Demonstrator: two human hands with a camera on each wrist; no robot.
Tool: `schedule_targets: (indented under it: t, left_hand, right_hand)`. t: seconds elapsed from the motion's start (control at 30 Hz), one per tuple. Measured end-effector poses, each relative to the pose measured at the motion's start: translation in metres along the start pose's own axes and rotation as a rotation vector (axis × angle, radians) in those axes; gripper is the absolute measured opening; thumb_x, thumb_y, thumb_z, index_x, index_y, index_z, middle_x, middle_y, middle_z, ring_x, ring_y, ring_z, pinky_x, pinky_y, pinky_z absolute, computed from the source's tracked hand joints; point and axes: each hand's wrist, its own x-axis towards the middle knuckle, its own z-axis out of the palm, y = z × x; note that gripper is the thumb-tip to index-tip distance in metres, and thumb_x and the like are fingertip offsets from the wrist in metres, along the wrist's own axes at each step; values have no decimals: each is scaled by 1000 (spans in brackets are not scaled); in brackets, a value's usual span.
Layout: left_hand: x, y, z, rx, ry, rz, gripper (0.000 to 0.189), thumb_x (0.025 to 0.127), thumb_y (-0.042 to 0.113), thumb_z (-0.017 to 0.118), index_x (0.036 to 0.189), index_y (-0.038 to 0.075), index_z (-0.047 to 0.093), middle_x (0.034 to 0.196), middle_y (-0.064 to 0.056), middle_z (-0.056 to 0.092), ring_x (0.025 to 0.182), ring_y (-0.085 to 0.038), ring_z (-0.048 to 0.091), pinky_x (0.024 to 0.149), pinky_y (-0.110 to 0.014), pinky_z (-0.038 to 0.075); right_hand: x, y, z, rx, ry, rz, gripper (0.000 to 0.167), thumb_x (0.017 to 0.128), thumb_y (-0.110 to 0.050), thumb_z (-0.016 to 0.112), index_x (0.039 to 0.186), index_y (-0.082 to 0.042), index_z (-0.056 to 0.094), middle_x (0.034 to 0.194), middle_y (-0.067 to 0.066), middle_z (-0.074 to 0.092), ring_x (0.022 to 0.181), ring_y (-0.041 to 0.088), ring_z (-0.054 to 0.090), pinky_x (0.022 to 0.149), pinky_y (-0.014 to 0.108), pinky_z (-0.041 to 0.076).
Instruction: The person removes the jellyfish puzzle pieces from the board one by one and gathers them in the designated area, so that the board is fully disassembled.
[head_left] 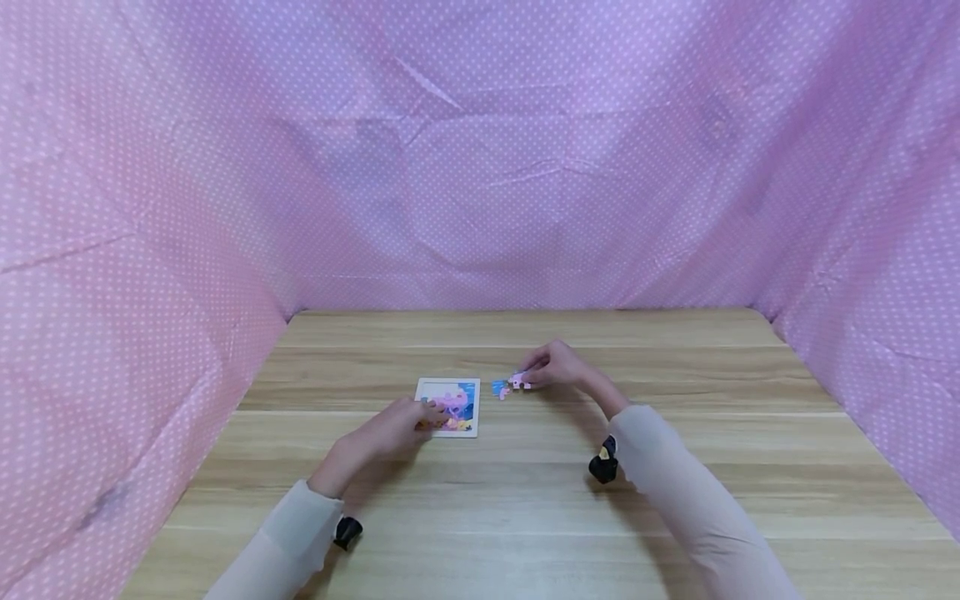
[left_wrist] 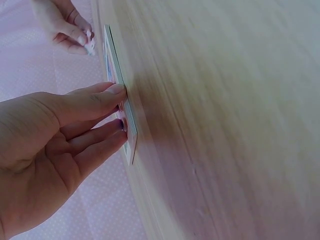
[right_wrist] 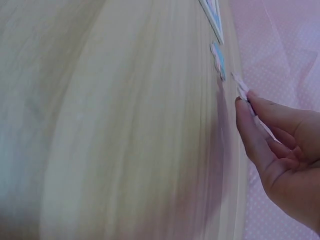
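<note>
A square jigsaw puzzle (head_left: 455,408) in a white frame lies on the wooden table, its colourful picture mostly filled in, with a pale bare patch at the upper left. My left hand (head_left: 401,427) rests on its left side, fingertips on the picture; in the left wrist view the thumb (left_wrist: 107,97) is at the frame's edge and the fingers are fairly straight. Right of the frame, my right hand (head_left: 557,365) pinches a pink-and-white puzzle piece (head_left: 521,381) between thumb and fingers, tilted above the table in the right wrist view. Another puzzle piece (right_wrist: 218,61), blue and pink, lies beside the frame.
The light wooden table (head_left: 480,517) extends around the hands. Pink cloth with white dots (head_left: 480,208) hangs behind it and along both sides. A black device (head_left: 603,463) is strapped at the right wrist, and a similar one (head_left: 347,532) at the left.
</note>
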Motion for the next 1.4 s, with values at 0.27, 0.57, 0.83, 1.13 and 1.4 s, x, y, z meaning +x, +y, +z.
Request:
schedule_targets:
  t: [0.27,0.57,0.83,1.13,1.4]
  left_hand:
    - [0,-2,2,22,10,-1,31,95,-4,64,124,6,71,126,-11,68,107,-20,62,90,-39,54]
    - [-3,0,1,-24,-5,-49,34,96,-2,64,128,7,69,136,-10,62,130,-27,54,103,-45,47]
    - [1,0,1,-28,3,-52,33,97,-1,64,128,9,69,139,-11,60,130,-28,53,102,-45,48]
    - [1,-2,2,-37,-1,-53,34,97,-1,64,129,10,69,141,-10,58,134,-29,49,104,-46,45]
    - [2,-1,2,-26,0,-64,33,97,-1,64,128,9,69,139,-10,60,132,-29,51,104,-46,46]
  right_hand:
    - [-5,3,-2,-62,-10,20,17,89,4,72,103,13,70,91,16,73,76,12,65,70,23,56]
    - [-7,4,-2,-107,2,19,13,86,5,74,96,13,72,81,10,71,67,8,60,60,21,53]
    - [-6,5,-2,-207,35,21,10,83,1,79,90,7,76,81,9,74,64,7,60,58,20,51]
    - [-5,9,-3,-175,34,39,10,86,0,77,93,7,75,80,9,74,62,8,61,59,23,53]
    - [0,5,-5,-71,36,62,14,93,3,67,103,12,71,88,17,72,72,18,68,67,33,60]
